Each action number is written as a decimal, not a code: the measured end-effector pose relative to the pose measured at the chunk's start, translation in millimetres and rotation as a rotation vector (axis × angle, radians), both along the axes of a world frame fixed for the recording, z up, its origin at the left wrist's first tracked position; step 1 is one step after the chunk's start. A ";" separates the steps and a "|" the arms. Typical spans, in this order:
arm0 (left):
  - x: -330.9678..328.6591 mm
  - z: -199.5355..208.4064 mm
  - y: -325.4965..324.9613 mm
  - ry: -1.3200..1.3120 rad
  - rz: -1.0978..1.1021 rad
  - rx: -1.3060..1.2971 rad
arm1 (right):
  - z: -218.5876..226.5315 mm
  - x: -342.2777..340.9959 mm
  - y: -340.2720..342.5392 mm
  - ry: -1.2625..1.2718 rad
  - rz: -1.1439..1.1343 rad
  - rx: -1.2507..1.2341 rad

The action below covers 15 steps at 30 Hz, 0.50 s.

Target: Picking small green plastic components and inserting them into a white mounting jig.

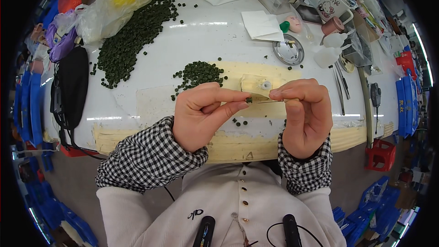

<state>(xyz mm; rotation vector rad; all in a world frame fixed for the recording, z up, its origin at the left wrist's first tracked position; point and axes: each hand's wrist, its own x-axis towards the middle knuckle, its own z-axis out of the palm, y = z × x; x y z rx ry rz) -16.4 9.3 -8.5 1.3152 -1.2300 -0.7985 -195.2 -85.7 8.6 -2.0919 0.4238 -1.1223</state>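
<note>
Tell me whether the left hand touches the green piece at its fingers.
Touching: the head view shows the left hand pinching the green piece between thumb and forefinger.

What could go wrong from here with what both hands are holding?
The small dark green piece in the left grip could slip from its fingertip pinch and get lost among similar loose pieces below.
The thin rod in the right grip points toward the left one; a slip might poke it, though I can't tell how sharp its tip is.
The left grip might also scatter the nearby small pile.
</note>
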 end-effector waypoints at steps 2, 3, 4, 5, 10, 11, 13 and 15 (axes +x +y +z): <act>-0.1 0.0 -0.3 0.004 -0.004 -0.001 | -1.4 0.6 0.2 -0.027 0.000 0.016; -0.1 0.1 -0.5 0.007 -0.007 -0.001 | -2.6 1.2 0.0 -0.051 0.000 0.030; -0.1 0.1 -0.7 0.010 -0.010 -0.001 | -3.4 1.7 -0.4 -0.076 0.000 0.044; -0.1 -0.1 -0.7 0.013 -0.012 0.000 | -2.4 2.0 -1.0 -0.060 0.007 0.008; -0.1 -0.1 -0.5 0.016 -0.019 0.014 | 2.8 4.3 -3.1 -0.023 0.019 -0.126; -0.1 -0.4 -0.6 0.020 -0.021 0.006 | 3.6 4.7 -3.3 -0.019 0.018 -0.140; 0.0 -1.4 -0.6 0.028 -0.024 -0.009 | 4.6 5.3 -3.4 -0.012 0.016 -0.167; -0.2 -0.9 -1.1 0.030 -0.027 -0.005 | 4.1 5.9 -3.3 -0.028 0.014 -0.156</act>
